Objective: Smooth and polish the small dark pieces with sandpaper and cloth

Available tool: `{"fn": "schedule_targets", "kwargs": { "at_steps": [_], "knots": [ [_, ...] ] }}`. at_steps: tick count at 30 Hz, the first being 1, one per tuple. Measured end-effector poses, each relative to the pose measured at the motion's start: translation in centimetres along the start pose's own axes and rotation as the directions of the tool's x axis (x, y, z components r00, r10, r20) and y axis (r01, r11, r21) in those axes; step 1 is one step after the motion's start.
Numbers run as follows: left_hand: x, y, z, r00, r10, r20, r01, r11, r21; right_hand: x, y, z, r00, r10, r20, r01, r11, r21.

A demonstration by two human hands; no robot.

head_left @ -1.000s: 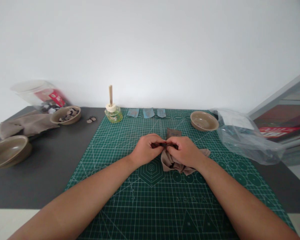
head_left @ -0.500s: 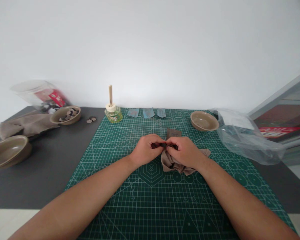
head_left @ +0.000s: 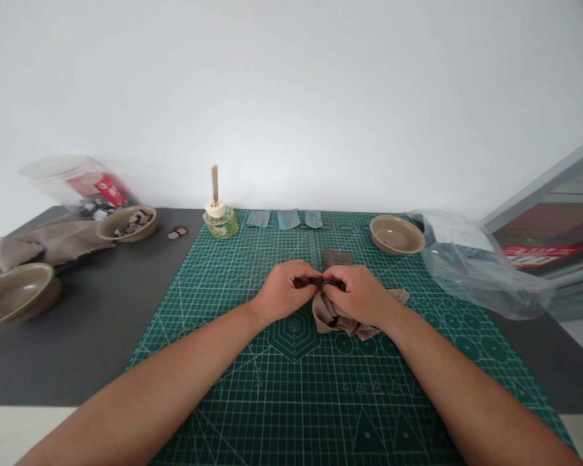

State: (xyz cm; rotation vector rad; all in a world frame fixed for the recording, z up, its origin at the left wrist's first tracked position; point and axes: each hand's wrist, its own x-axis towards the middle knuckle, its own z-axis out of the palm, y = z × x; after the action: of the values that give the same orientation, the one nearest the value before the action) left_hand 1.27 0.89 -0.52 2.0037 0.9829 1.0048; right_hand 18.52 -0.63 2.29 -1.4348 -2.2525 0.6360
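A crumpled brown cloth lies on the green cutting mat, partly covered by my right hand. That hand pinches a gathered edge of the cloth between thumb and fingers. My left hand meets it fingertip to fingertip, also closed in a pinch on the cloth's left edge. Whatever small piece sits between the fingertips is too hidden to make out. Just behind the right hand lies a flat, dark brown square, its near side covered by the fingers.
At the back stand a reed diffuser bottle and three bluish packets. A bowl and a clear plastic bag sit right. Leftward are a bowl of small pieces, another bowl, folded cloth and a tipped clear container.
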Motion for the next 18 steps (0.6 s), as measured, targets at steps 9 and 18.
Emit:
{"fn": "schedule_targets", "kwargs": {
  "at_steps": [9,18],
  "knots": [
    [0.12,-0.10,-0.05,1.000,-0.014,0.002,0.014,1.000,-0.024,-0.08,-0.15,-0.01,1.000,0.010,-0.020,-0.009,1.000,0.022],
    [0.12,-0.14,-0.19,1.000,-0.012,-0.008,0.011,1.000,-0.021,-0.17,-0.15,-0.14,0.997,0.018,-0.070,-0.014,0.998,0.065]
  ]
}}
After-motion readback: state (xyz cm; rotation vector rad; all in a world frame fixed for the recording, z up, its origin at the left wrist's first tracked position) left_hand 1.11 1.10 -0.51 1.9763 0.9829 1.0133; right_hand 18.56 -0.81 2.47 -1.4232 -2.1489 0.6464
